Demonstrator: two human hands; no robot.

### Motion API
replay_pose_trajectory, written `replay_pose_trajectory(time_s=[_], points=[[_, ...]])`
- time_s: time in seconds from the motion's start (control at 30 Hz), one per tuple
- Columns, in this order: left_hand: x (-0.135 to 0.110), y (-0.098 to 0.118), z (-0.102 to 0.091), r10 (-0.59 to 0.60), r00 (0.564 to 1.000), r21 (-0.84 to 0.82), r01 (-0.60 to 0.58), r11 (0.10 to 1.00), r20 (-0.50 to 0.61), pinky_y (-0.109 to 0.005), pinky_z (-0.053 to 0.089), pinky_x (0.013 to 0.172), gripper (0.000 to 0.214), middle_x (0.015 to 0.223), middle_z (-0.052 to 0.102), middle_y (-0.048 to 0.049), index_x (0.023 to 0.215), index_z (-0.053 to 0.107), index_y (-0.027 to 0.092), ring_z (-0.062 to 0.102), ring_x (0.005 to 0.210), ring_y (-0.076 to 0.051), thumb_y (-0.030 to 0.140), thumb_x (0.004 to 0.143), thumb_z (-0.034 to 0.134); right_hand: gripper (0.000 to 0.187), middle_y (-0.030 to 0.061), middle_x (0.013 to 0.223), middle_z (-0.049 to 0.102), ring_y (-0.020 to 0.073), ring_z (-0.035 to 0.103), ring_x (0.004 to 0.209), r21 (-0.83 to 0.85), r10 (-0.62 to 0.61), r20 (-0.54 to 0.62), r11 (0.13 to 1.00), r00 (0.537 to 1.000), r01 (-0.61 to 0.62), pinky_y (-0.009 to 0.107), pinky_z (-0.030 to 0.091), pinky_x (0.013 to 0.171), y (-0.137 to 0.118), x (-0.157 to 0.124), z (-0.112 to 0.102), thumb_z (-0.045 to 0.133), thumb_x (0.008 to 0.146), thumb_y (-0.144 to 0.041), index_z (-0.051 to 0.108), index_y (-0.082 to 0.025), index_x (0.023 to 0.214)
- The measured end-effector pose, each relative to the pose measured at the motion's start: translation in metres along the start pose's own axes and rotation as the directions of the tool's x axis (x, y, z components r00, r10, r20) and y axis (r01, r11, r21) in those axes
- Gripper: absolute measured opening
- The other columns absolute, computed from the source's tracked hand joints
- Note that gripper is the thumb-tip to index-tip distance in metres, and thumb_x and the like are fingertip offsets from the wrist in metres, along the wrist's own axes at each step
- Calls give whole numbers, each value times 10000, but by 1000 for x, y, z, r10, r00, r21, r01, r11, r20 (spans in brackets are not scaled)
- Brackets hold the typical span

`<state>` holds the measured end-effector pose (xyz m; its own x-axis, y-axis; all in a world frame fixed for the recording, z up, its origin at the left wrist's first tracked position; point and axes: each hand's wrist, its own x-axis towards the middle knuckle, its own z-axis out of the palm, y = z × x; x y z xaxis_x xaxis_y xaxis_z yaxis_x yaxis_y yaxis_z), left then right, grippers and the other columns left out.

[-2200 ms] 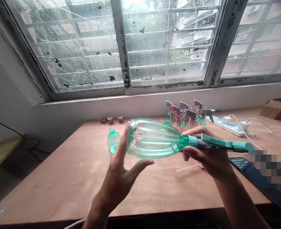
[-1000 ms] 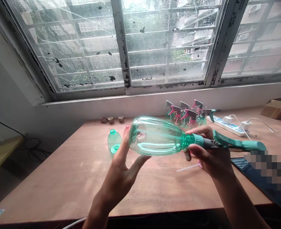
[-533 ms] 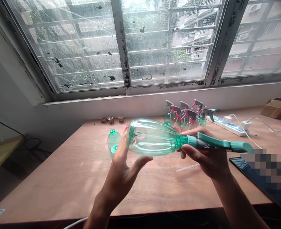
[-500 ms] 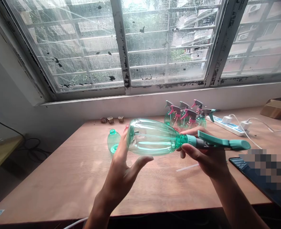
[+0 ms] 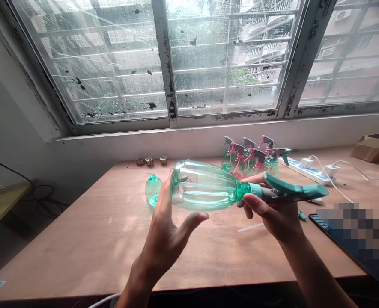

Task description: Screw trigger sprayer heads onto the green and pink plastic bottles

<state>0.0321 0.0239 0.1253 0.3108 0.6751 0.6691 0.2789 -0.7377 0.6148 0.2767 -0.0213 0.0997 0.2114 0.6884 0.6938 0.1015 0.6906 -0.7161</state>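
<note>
A clear green spray bottle (image 5: 205, 186) lies sideways in the air between my hands. My left hand (image 5: 168, 235) holds it at the base, the fingers behind the bottle and mostly hidden, the thumb stretched out below. At the neck, my right hand (image 5: 281, 220) grips the turquoise collar (image 5: 255, 190) between thumb and fingers. The grey and turquoise trigger head (image 5: 300, 191) points right and sits on the neck. Beneath my right hand lies a thin clear tube (image 5: 250, 227) on the wooden table (image 5: 89, 239). Another green bottle (image 5: 153, 191), without a head, stands behind my left hand.
Several spray bottles with pink or turquoise triggers (image 5: 256, 155) stand at the back. A white power strip (image 5: 308, 169) with plugs lies to their right, near a cardboard box (image 5: 372, 147). A dark phone-like device (image 5: 324, 226) lies at the right. Small brown blocks (image 5: 149, 161) sit at the back left.
The trigger head has turned slightly and shifted a little left together with my right hand. My left hand keeps its hold on the bottle, almost unmoved.
</note>
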Motion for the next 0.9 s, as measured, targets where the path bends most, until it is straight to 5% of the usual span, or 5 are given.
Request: replay_pose_trajectory(time_s=[0.17, 0.43, 0.57, 0.73, 0.9], points=[[2, 1, -2, 2, 1000, -26, -2, 1000, -17, -546, 515, 1224, 677, 1526, 643, -92, 1570, 564, 326, 624, 1411, -351, 648, 990, 699, 114, -22, 722, 746, 136, 636, 504, -1, -12, 22, 1000, 1000, 12, 281, 536, 503, 3, 1, -2, 841, 966, -276, 771, -263, 1054], [-3, -8, 4, 133, 990, 34, -132, 991, -42, -524, 422, 1308, 824, 1694, 522, -61, 1710, 324, 428, 499, 1565, -336, 415, 1015, 765, 120, -34, 668, 716, 143, 630, 440, 148, -14, 4, 989, 1000, 13, 267, 493, 405, 10, 8, -5, 811, 991, -330, 767, -259, 1077], [-7, -7, 1, 45, 999, -26, -45, 999, -8, -586, 397, 1313, 944, 1693, 516, -98, 1707, 325, 402, 482, 1570, -388, 507, 927, 846, 137, -31, 656, 721, 150, 635, 444, 89, -32, 10, 996, 999, 31, 271, 491, 406, 5, 4, -6, 837, 972, -324, 758, -264, 1067], [-7, -8, -2, -23, 999, -156, 17, 988, -37, -576, 465, 1264, 774, 1557, 608, -113, 1615, 476, 354, 576, 1464, -373, 593, 948, 788, 204, -24, 673, 720, 158, 644, 502, -87, -38, -17, 996, 999, 36, 312, 544, 506, 2, -3, -6, 891, 930, -335, 756, -248, 1056], [-4, -7, 0, -23, 998, -151, 15, 988, -55, -566, 453, 1279, 767, 1610, 585, -69, 1619, 477, 406, 549, 1500, -353, 532, 946, 821, 160, -29, 677, 718, 151, 653, 501, 3, -41, 23, 999, 999, 41, 285, 542, 479, 3, 1, -4, 864, 953, -303, 749, -246, 1048]])
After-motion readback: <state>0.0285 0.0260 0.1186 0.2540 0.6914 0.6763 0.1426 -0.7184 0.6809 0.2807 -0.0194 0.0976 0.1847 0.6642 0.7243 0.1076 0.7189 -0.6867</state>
